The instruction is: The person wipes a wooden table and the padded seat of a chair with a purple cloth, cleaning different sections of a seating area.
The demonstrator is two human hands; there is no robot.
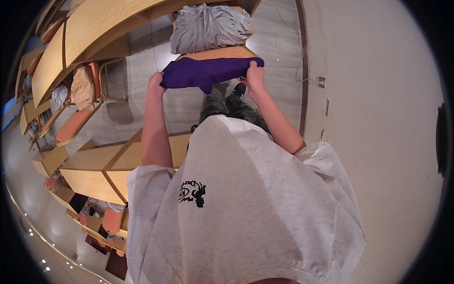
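A dark purple piece of cloth (201, 72), perhaps a folded garment, is stretched level between my two hands. My left hand (156, 82) pinches its left end, and my right hand (254, 75) grips its right end. A small flap hangs from the cloth's lower edge near the middle. Just beyond it stands a chair with an orange patterned seat (217, 53), partly covered by the cloth from this view. On that chair lies a heap of crumpled grey cloth (210, 29).
A long wooden table (109, 23) curves along the far left, and another (90, 163) stands nearer at left. Orange chairs (73, 125) hold tan clothing (83, 87). A pale wall (378, 118) with a socket (321, 82) runs along the right. A thin white cable (297, 71) lies near it.
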